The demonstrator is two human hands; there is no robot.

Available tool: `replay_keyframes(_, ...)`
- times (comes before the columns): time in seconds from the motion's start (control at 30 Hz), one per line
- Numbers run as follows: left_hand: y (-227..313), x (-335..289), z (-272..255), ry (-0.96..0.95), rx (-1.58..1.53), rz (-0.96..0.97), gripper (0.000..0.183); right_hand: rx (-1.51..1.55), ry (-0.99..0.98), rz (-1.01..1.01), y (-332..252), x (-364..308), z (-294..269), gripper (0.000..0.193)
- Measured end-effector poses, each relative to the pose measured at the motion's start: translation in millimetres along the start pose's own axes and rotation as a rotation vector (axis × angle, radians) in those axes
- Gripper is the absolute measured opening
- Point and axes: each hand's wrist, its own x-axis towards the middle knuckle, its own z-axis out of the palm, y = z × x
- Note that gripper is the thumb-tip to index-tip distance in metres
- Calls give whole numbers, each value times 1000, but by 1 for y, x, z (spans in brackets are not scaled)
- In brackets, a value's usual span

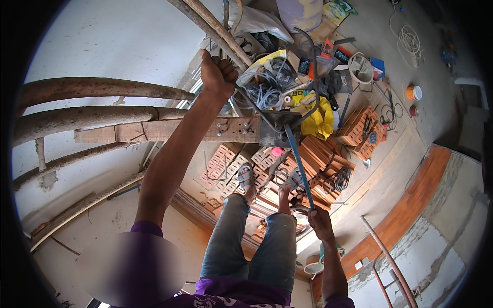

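My left hand [218, 77] is closed in a fist around one end of a thin dark metal rod [251, 105]. From there the rod runs down to a dark metal plate [269, 136], which is fixed at the end of a wooden plank [195, 129] with several bolts. Beyond the plate, a curved dark length of rod [317, 66] rises to the right; whether it is the same piece I cannot tell. My right hand [321, 223] grips the lower end of a long blue metal bar [302, 169], whose upper end meets the plate.
Rusty scaffold pipes [82, 115] cross on the left. Below my sandalled feet lie stacked red hollow bricks [221, 159]. A yellow bag [319, 118], a tangle of clear hose [267, 87] and a white bucket [361, 69] stand beyond. Another pipe frame [390, 256] is at lower right.
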Motion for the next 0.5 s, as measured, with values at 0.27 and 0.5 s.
replay_keyframes(0.27,-1,-3,-1,27,0,27,55,-29,19,13,-21,4,-16,49)
replay_keyframes(0.5,-2,2,-7,-21,-26,35,55,209,-112,68,2,-7,5,51)
